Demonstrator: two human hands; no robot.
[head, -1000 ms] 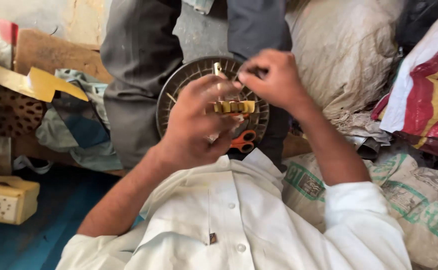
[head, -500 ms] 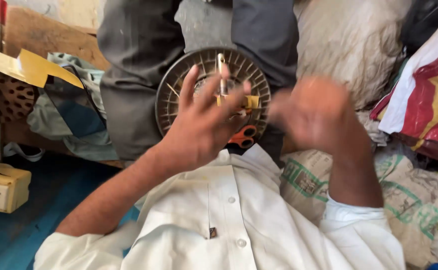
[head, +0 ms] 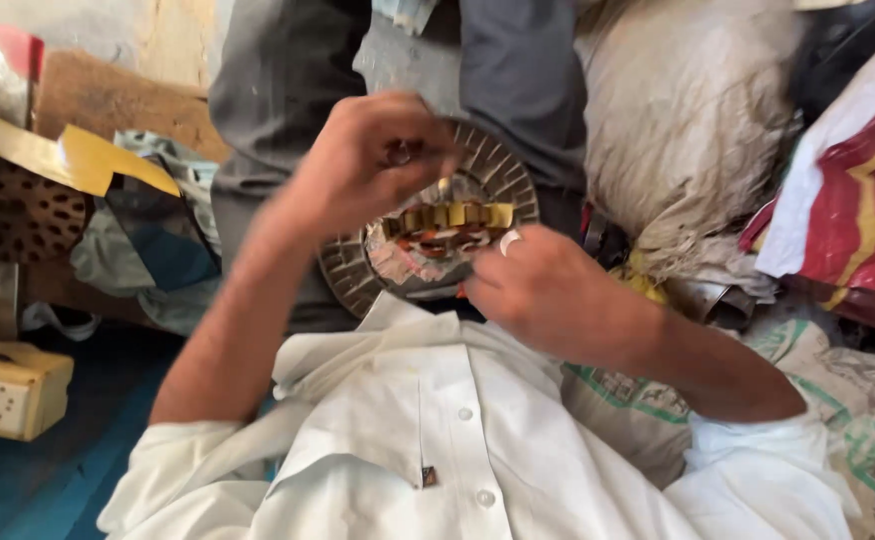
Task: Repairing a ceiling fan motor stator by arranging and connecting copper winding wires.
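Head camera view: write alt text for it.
Two bare hands work over a round slotted metal disc with yellow strips; the left hand is above it, the right hand below. Sacks lie alongside.

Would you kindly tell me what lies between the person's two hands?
In the head view, a row of yellow strips on the round slotted metal core lies between the left hand and right hand.

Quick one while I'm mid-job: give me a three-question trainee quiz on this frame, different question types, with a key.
1. True or false: the left hand is above the round slotted metal disc.
2. Which hand wears a ring: A left, B right, C both?
3. What colour are the small pieces lined across the disc?

Key: 1 true. 2 A; the right hand shows none. 3 yellow.
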